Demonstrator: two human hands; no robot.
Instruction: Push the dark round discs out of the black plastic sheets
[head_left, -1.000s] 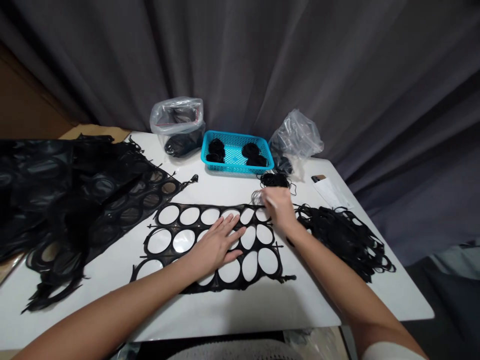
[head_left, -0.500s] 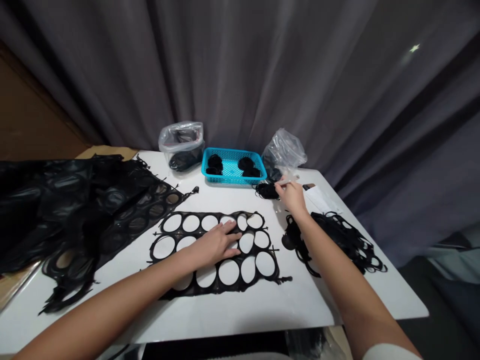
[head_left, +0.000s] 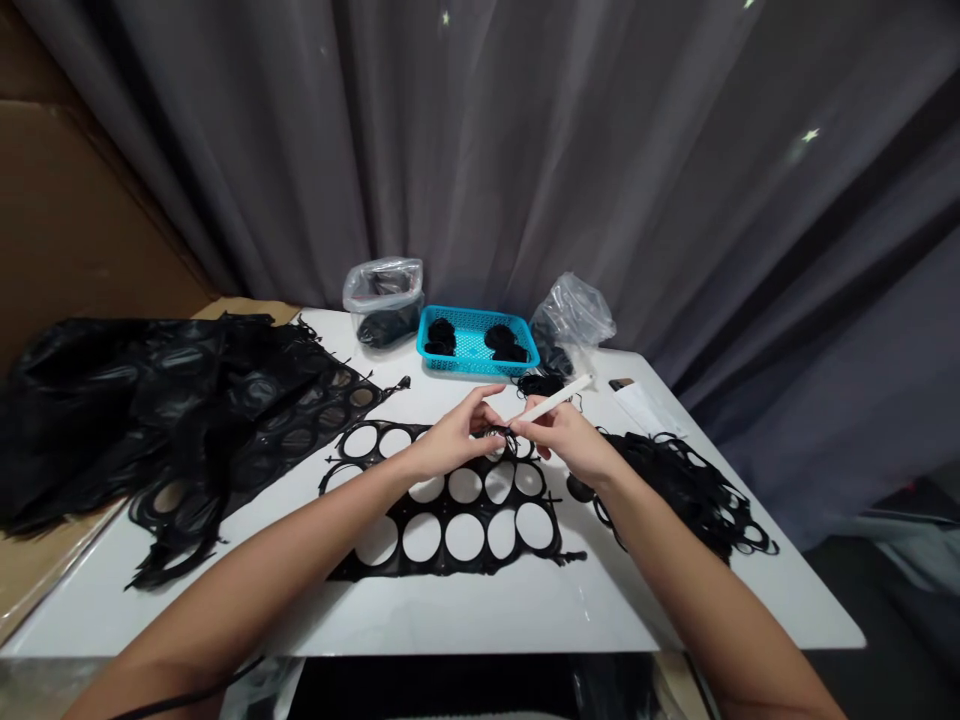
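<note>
Your right hand (head_left: 566, 447) grips a white stick (head_left: 551, 398), long axis pointing upper right. Your left hand (head_left: 454, 437) pinches thin black cord (head_left: 501, 436) at its lower end (fingers nearly closed).

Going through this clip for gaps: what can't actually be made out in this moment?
Head view, thin black strands between the left hand and right hand: the fingers hide how they lie against the white stick, and they are too fine to trace.
Head view, clear plastic bag: its film and folds blur the black contents.
Head view, dark item beside the white paper: too small to identify.
</note>
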